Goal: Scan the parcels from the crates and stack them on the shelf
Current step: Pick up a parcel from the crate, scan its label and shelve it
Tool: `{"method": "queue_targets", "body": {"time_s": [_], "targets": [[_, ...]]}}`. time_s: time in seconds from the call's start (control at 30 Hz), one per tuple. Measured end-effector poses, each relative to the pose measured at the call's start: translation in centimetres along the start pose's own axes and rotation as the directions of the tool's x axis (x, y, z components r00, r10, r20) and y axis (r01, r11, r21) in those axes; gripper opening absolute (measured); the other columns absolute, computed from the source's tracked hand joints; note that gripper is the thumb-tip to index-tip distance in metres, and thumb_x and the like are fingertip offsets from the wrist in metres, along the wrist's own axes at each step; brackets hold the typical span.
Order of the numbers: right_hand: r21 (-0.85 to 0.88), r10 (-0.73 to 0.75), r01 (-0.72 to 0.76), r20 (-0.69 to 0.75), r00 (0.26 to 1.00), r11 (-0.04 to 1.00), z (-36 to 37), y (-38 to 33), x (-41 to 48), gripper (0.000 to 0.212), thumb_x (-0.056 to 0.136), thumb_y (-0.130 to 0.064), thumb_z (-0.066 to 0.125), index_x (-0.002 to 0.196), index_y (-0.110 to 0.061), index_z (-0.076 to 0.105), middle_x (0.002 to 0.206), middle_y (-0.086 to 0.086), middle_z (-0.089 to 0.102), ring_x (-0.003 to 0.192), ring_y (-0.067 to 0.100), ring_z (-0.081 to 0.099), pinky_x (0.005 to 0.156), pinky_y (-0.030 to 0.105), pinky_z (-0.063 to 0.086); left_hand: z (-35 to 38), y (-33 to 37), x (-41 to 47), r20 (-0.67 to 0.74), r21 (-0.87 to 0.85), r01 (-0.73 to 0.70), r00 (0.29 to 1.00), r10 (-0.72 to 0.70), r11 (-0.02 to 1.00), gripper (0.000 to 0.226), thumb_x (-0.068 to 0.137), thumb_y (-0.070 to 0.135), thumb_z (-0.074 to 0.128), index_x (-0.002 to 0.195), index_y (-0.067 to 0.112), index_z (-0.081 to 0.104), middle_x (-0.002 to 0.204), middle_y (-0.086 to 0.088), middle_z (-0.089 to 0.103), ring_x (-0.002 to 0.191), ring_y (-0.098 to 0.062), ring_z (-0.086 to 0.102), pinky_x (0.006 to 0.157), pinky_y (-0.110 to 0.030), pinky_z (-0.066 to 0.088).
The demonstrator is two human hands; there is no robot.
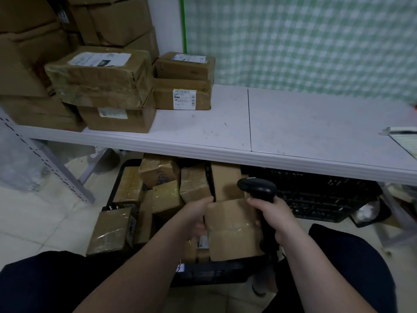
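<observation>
Parcel (232,229), brown, taped: I log it below counter (293,123) front edge, over black crate (209,273) full of other boxes. Left hand (194,220) grips its left edge, fingers curled round it. Scanner (257,188), black: right hand (273,220) fingers wrapped round handle, just beside parcel. Stacked parcels (101,86): on counter, left end. Second crate (327,195): under counter.

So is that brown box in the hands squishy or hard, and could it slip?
The parcel is probably stiff: its cardboard edges look square. Glossy tape across it may make it slippery. The left hand seems to manage it mostly alone, so it is likely light.
</observation>
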State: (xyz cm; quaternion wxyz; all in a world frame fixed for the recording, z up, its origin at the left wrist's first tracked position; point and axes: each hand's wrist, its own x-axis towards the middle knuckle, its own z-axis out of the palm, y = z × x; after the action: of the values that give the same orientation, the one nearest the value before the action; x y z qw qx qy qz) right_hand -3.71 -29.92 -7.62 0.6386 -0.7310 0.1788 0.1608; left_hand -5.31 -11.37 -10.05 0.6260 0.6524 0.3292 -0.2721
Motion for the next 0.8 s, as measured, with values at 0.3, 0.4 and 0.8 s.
{"method": "queue_targets", "body": {"time_s": [0.3, 0.4, 0.8], "targets": [[0.244, -0.116, 0.086, 0.112, 0.987, 0.966, 2.0, -4.6, -2.7, 0.022, 0.083, -0.020, 0.072, 0.100, -0.008, 0.069, 0.080, 0.008, 0.070, 0.067, 0.021, 0.061, 0.056, 0.028, 0.048, -4.3, 3.4, -4.5, -0.339, 0.051, -0.280, 0.898, 0.280, 0.959, 0.046, 0.086, 0.043, 0.063, 0.110, 0.004, 0.061, 0.105, -0.010, 0.060, 0.100, -0.031, 0.056, 0.094, -0.050, 0.050], [0.288, -0.190, 0.147, 0.128, 0.973, 0.946, 2.7, -6.2, -3.5, 0.027, 0.082, -0.022, 0.073, 0.104, -0.008, 0.067, 0.084, 0.010, 0.069, 0.069, 0.023, 0.061, 0.060, 0.031, 0.049, -5.2, 4.7, -6.6, -0.364, 0.067, -0.379, 0.852, 0.376, 0.923, 0.029, 0.087, 0.038, 0.063, 0.091, 0.010, 0.065, 0.099, -0.010, 0.063, 0.094, -0.028, 0.059, 0.091, -0.049, 0.052], [0.438, -0.368, 0.266, 0.166, 0.915, 0.859, 3.9, -10.9, -3.7, 0.025, 0.086, -0.020, 0.069, 0.109, -0.012, 0.066, 0.091, 0.007, 0.065, 0.072, 0.019, 0.060, 0.059, 0.030, 0.046, -5.7, 8.3, -11.3, -0.410, 0.182, -0.725, 0.558, 0.721, 0.664, 0.033, 0.097, 0.026, 0.053, 0.129, 0.018, 0.061, 0.084, 0.025, 0.054, 0.079, 0.004, 0.053, 0.062, -0.015, 0.041]]}}
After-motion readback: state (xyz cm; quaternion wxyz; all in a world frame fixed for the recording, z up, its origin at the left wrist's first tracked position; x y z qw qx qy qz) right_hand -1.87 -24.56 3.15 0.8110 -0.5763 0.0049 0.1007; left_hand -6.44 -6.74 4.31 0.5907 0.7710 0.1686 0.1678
